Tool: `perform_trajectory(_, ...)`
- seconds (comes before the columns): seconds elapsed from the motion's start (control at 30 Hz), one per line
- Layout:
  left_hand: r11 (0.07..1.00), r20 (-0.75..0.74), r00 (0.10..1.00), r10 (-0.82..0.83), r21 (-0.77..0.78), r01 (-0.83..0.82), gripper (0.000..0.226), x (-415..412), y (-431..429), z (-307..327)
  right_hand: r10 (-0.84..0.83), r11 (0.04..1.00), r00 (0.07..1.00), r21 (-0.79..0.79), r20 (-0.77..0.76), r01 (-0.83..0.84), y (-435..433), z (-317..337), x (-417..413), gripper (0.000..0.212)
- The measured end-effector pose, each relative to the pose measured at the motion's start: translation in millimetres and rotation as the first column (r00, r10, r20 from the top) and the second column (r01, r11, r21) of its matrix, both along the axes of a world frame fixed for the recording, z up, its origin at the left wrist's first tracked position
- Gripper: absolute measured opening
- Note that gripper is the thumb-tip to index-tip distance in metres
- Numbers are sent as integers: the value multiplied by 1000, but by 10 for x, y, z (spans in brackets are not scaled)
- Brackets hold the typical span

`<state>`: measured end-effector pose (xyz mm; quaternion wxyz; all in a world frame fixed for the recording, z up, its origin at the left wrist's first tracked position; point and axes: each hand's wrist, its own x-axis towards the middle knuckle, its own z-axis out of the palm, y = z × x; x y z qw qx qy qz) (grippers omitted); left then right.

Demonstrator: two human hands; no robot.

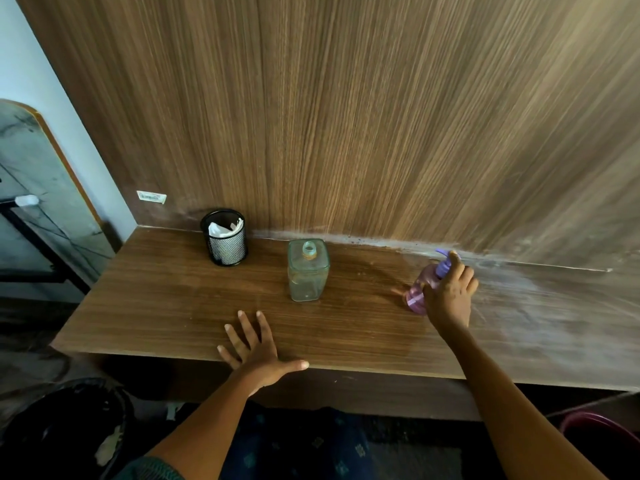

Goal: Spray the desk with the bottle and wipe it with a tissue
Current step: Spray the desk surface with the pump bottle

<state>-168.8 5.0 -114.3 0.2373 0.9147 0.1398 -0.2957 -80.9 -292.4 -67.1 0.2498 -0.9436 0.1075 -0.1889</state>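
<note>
My right hand (450, 292) is wrapped around the purple spray bottle (420, 289), fingers curled over its neck and head, and the bottle tilts with its nozzle toward the back panel (381, 116). It is to the right of the glass jar (307, 270), well apart from it, and low over the bench (173, 306); I cannot tell whether its base touches the wood. My left hand (258, 351) holds nothing: it lies flat and spread on the bench's front edge, in front of the jar and a little to its left. The jar stands upright with no lid on its mouth. To the jar's left, near the back panel, stands a black mesh cup (225, 239) with white tissue (221, 229) tucked inside. Right of the jar, past the bottle, the bench and the foot of the panel look pale and dusty, while the wood around the jar is darker. A small label (151, 197) sticks to the panel above and left of the cup.
</note>
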Motion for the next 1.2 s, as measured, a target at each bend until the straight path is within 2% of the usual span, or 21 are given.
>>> perform_trajectory(0.2,1000,-4,1000,-7,-8,7,138,-9,7,0,-10,999,1000,41,-16,10,17,17,-21,79)
perform_trajectory(0.6,1000,-10,1000,-3,0,3,137,1,0,10,-20,997,1000,73,-6,20,12,27,-17,74)
perform_trajectory(1.0,1000,-24,1000,-3,-1,3,139,-6,4,-10,-58,998,998,9,6,58,59,60,26,69)
perform_trajectory(1.2,1000,-28,1000,4,18,-3,140,16,-3,-16,-3,1000,1000,21,18,3,8,87,11,74)
